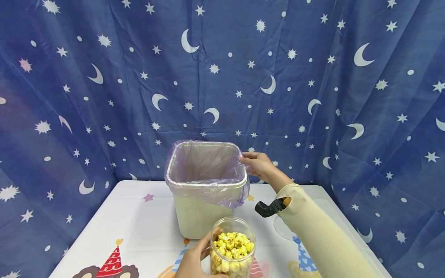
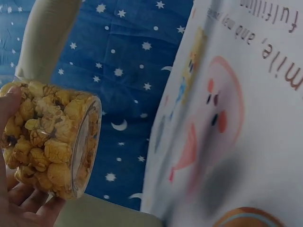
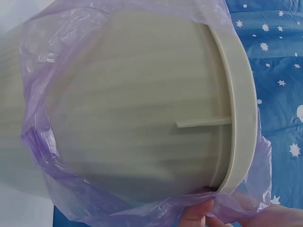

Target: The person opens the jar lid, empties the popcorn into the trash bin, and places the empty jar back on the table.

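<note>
My left hand [image 1: 196,258] grips a clear plastic jar [image 1: 232,220] part-full of yellow popcorn [image 1: 233,247], low in front of the bin. In the left wrist view the fingers curl round the jar [image 2: 52,137], its flat base facing right. Farther back, a cream trash bin [image 1: 194,216] stands on the table, lined with a thin purple bag [image 1: 222,193] folded over its rim. My right hand [image 1: 259,164] pinches the bag and rim at the bin's right side. The right wrist view shows fingertips [image 3: 196,213] at the rim's underside, bag film between them and the bin.
A white tablecloth [image 1: 146,220] with printed party figures covers the table. Right of the bin lies a clear round lid [image 1: 283,227]. A blue curtain [image 1: 222,77] with moons and stars hangs behind. A black device [image 1: 269,208] sticks out from the right sleeve.
</note>
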The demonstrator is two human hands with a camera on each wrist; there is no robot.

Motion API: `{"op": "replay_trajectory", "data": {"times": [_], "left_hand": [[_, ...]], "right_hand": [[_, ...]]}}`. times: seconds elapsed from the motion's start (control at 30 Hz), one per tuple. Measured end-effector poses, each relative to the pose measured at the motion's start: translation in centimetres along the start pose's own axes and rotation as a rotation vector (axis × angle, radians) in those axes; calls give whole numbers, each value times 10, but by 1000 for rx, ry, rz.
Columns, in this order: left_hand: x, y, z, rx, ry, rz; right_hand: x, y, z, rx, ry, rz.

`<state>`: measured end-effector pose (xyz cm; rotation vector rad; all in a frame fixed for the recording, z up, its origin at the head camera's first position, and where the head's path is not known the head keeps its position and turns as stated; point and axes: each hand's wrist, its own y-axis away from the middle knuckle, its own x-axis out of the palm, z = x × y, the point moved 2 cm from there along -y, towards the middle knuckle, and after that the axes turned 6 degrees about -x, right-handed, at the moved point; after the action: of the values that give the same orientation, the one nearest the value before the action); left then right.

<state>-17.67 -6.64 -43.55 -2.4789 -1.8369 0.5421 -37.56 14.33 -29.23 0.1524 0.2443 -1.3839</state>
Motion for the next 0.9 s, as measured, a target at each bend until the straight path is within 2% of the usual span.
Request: {"op": "replay_trajectory", "data": {"times": [0.07, 0.1, 0.33, 0.57, 0.73, 0.9], "left_hand": [[-5, 1, -10, -4, 0, -15], [-8, 2, -14, 16, -14, -24], [-33, 5, -47, -53, -36, -98], [-67, 7, -77, 119, -187, -174], [-93, 5, -95, 167, -287, -230], [-119, 0, -112, 169, -359, -273]], "right_hand": [[1, 0, -1, -9, -16, 1], [1, 0, -1, -15, -25, 2], [3, 0, -3, -37, -74, 31], [0, 1, 0, -40, 2, 53], [-2, 1, 2, -33, 17, 65], [-3, 1, 2, -15, 20, 73]]}}
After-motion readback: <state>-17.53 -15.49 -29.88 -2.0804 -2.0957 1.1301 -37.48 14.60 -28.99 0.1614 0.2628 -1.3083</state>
